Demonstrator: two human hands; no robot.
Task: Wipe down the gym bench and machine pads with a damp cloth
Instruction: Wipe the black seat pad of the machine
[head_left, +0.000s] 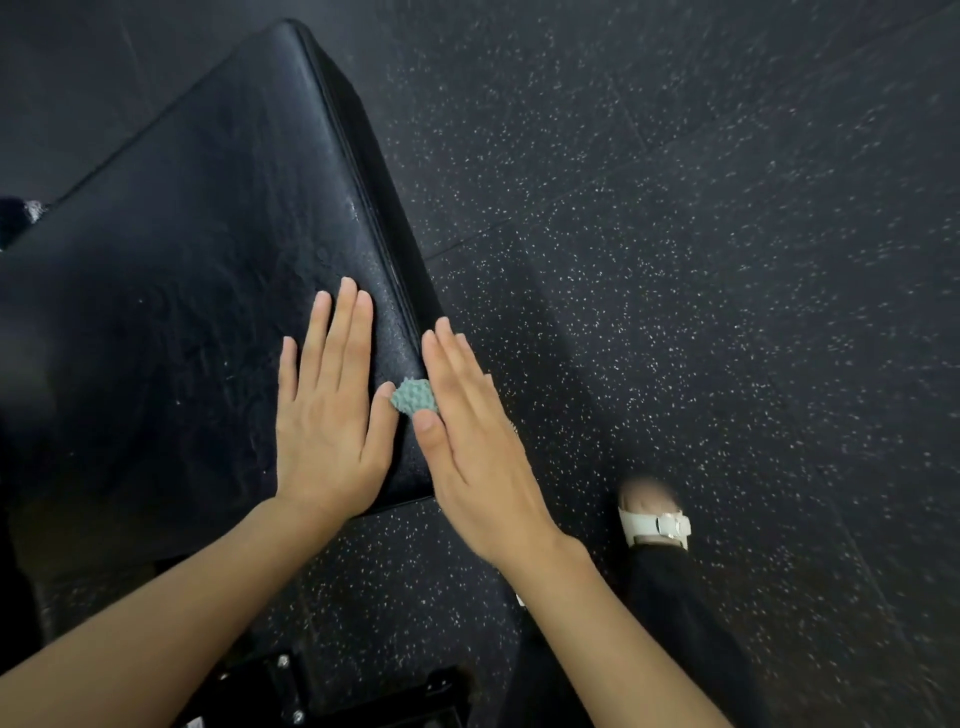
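Note:
A black padded gym bench (171, 270) fills the left half of the view, its surface showing damp streaks. My left hand (327, 410) lies flat on the pad near its right front corner, fingers straight. My right hand (467, 431) presses with straight fingers against the pad's right side edge. A small teal textured cloth (414, 397) shows between the two hands at the pad's edge, mostly covered by my right hand, whose thumb lies over it.
Black rubber floor (701, 260) with white speckles spreads to the right. My foot in a white sandal (655, 522) stands on it by the bench corner. Black metal frame parts (322, 686) with bolts sit below the pad at the bottom.

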